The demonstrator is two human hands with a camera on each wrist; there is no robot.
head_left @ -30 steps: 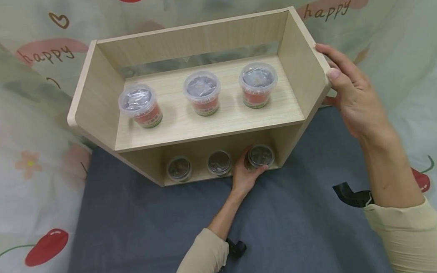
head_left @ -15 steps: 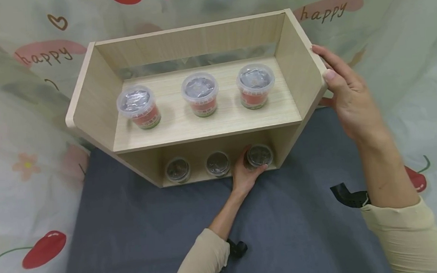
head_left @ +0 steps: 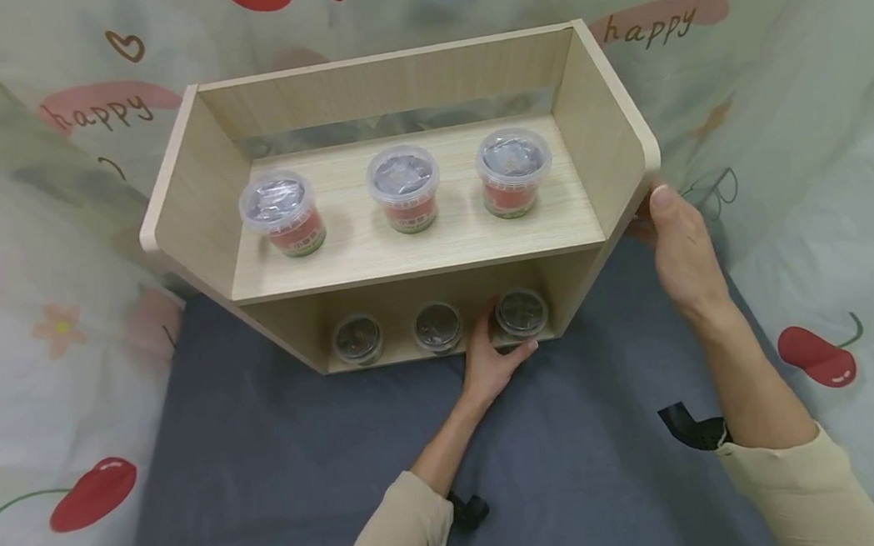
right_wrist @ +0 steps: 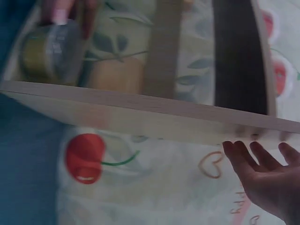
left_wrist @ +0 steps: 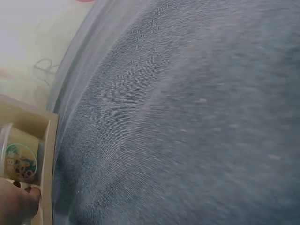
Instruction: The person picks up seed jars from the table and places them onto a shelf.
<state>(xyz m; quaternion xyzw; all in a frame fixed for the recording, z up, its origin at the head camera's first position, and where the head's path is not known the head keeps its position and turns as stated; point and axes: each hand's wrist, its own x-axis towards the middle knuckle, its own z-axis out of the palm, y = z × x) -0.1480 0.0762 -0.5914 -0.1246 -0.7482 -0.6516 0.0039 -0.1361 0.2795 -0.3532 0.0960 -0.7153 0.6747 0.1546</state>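
A pale wooden two-tier shelf [head_left: 414, 270] stands at the back of the table. My left hand [head_left: 488, 366] reaches to its lower tier, fingers beside the left of the rightmost lidded plastic tub [head_left: 522, 312] and thumb stretched out in front of it. In the left wrist view that tub [left_wrist: 21, 157] sits in the shelf's corner, my left fingertips [left_wrist: 33, 197] close to its base. My right hand [head_left: 683, 249] is beside the right side panel, thumb near its front edge. The right wrist view shows the right hand [right_wrist: 269, 178] with fingers spread near the panel's outer face [right_wrist: 187, 129].
On the lower tier are two more tubs, a left one [head_left: 357, 339] and a middle one [head_left: 438, 326]. Three tubs with pink labels stand in a row on the upper tier [head_left: 344, 220]. A dark blue cloth [head_left: 269, 467] covers the table, and a printed curtain [head_left: 57, 330] hangs around it.
My right hand has let go of the side panel's front edge and moved down along it. My left thumb has come off the tub's lid; the tub has stayed in its place.
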